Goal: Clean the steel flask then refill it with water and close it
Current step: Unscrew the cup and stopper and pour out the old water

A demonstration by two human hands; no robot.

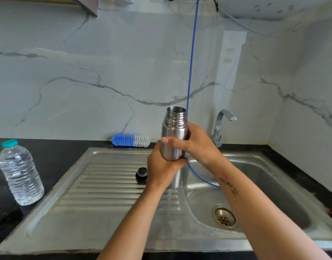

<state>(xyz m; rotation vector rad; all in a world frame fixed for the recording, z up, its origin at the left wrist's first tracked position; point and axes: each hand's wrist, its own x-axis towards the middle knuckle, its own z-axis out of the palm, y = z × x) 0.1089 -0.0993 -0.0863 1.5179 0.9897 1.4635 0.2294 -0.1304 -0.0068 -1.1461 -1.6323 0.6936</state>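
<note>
**Open flask held over the sink, cap set aside**

A steel sink, its ribbed drainboard to the left of the basin, fills the counter below a marble-patterned wall. Above the ridge between drainboard and basin, the steel flask stands upright and uncapped, its threaded mouth bare. The left hand wraps the flask's lower body; the right hand curls round its middle, thumb across the front. A full water bottle stands well left of the sink; a bottle brush lies behind the drainboard; the dark cap sits on the ribs just beside the left wrist.

The work appears to be at the cleaning stage, though whether the flask holds water cannot be seen. Next likely calls for the brush or the tap, right of the flask; the basin offers open room, but a blue cord hangs close behind.
</note>
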